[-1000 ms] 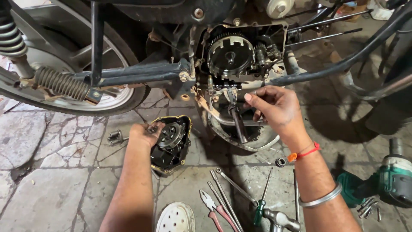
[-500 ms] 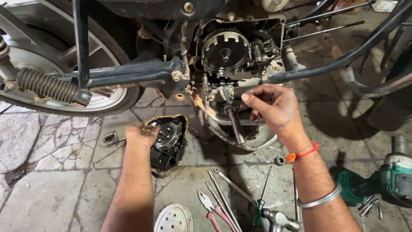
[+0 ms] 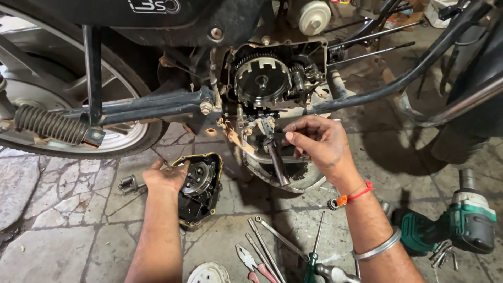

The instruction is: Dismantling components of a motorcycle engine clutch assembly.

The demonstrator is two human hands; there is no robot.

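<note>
A dark motorcycle [image 3: 157, 31] fills the top of the view, its spoked rear wheel [image 3: 78, 120] at the left, standing on a cracked grey stone floor [image 3: 57, 209]. At the centre its engine case is open, showing a round toothed steel clutch basket [image 3: 261, 81] with small gears beside it.

On the floor below lies the removed black engine side cover [image 3: 201, 189], inner face up, with a round metal clutch part seated in it. The person's left hand [image 3: 166, 177] rests on the cover's left edge, fingers curled loosely over the rim and the round part; how firmly it grips cannot be told.

The right hand [image 3: 319, 142] is raised just under the open case, fingertips pinched together by a small metal lever and shaft assembly [image 3: 270, 133] hanging there. Whether something tiny sits in the pinch cannot be seen.

A green cordless impact wrench [image 3: 461, 220] lies at the right. Slim steel spanners [image 3: 272, 241], red-handled pliers [image 3: 251, 264] and a green-handled screwdriver [image 3: 313, 257] lie near the bottom edge.

The work seems to centre on the shaft assembly. It would go best with the right fingertips kept close and square to the small part, and the left hand holding the cover level so nothing spills from it.
</note>
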